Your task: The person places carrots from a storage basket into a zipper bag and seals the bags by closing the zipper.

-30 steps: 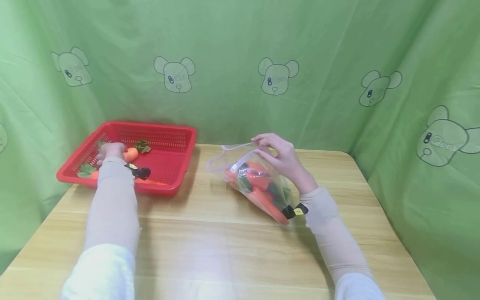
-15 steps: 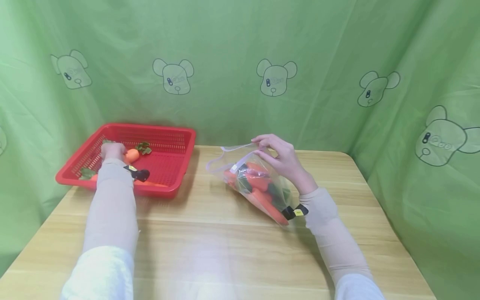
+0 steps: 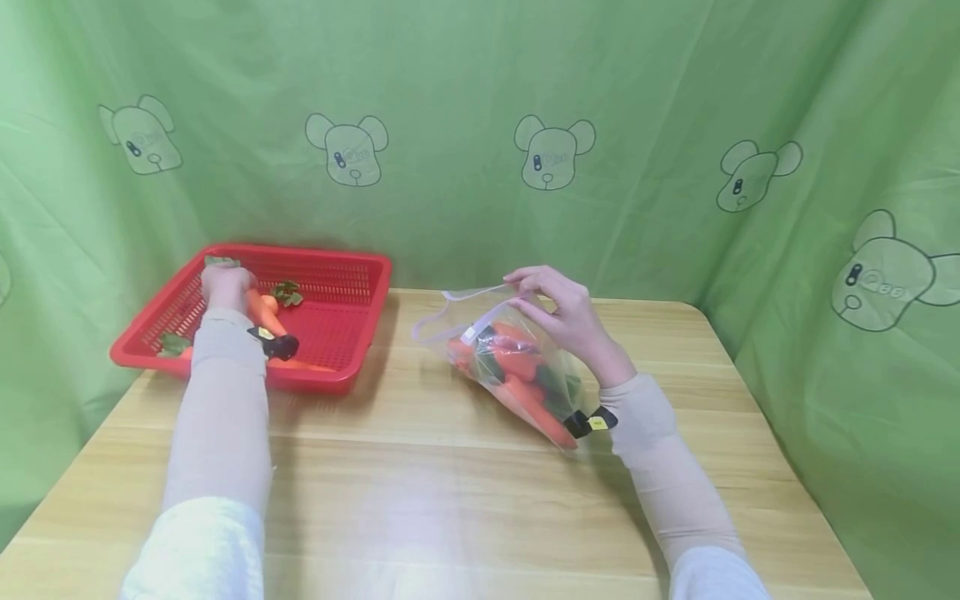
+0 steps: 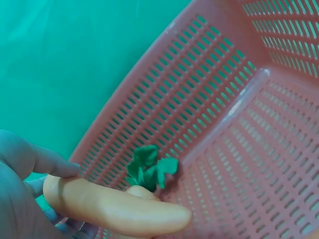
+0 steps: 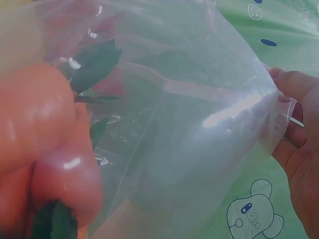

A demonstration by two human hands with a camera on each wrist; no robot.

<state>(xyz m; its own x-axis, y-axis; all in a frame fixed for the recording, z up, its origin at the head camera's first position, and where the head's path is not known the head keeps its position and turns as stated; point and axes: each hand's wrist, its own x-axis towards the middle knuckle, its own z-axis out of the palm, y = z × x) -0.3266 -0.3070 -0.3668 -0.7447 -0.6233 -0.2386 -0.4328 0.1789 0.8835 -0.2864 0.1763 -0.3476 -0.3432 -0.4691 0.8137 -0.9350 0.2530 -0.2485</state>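
Observation:
In the head view my left hand [image 3: 227,285] is over the left part of the red basket [image 3: 367,308], gripping a carrot [image 4: 117,206] near its thick end. The left wrist view shows thumb and fingers around it, its tapered end pointing away from the hand. Behind it lies another carrot with a green leafy top [image 4: 149,169]. My right hand [image 3: 566,312] pinches the rim of a clear zip bag [image 5: 184,144], whose mouth gapes toward the left. Several orange carrots [image 3: 517,358] with green leaves are inside the bag.
More carrots lie near the basket's front wall, with leaves [image 3: 172,344] at its left corner. The basket stands at the back left of the wooden table [image 3: 420,500]. A green curtain [image 3: 450,217] hangs behind and on both sides.
The left hand has risen slightly inside the basket, and the carrot in it now shows, lifted and tilted in front of the other carrot. The right hand and bag have stayed put.

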